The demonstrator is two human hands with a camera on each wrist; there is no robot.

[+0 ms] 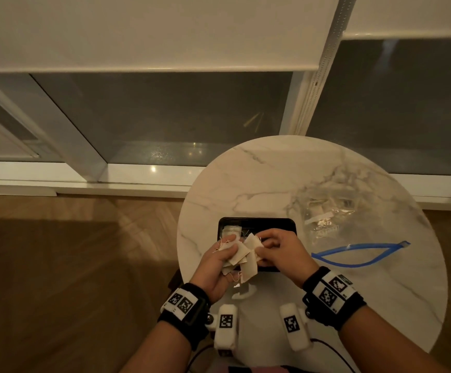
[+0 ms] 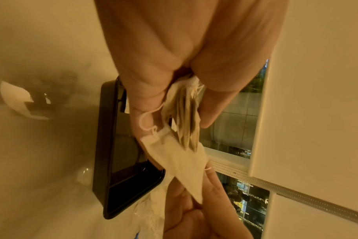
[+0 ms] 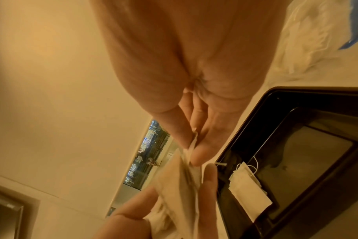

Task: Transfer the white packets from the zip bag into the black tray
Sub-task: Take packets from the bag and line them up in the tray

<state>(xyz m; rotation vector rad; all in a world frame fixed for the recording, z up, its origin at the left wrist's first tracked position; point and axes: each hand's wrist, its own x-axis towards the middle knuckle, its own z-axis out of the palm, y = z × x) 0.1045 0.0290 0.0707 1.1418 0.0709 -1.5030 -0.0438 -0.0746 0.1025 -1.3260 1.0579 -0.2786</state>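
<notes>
Both hands hover over the near edge of the black tray (image 1: 286, 223) on the round table. My left hand (image 1: 229, 253) grips a bunch of several white packets (image 1: 241, 255) with loose strings; the left wrist view shows the bunch (image 2: 184, 126) fanned between thumb and fingers. With thumb and fingertip, my right hand (image 1: 263, 246) pinches the edge of one packet (image 3: 192, 143) in that bunch. One or two packets (image 1: 231, 230) lie in the tray's far left corner, seen in the right wrist view as a flat packet (image 3: 249, 189). The clear zip bag (image 1: 324, 219) lies to the right, its blue zip (image 1: 358, 254) gaping.
The marble table (image 1: 259, 179) stands beside a low window sill (image 1: 84, 181), with wooden floor (image 1: 71, 265) to the left. More white packets show inside the zip bag. Cables and white camera mounts hang under both wrists at the table's near edge.
</notes>
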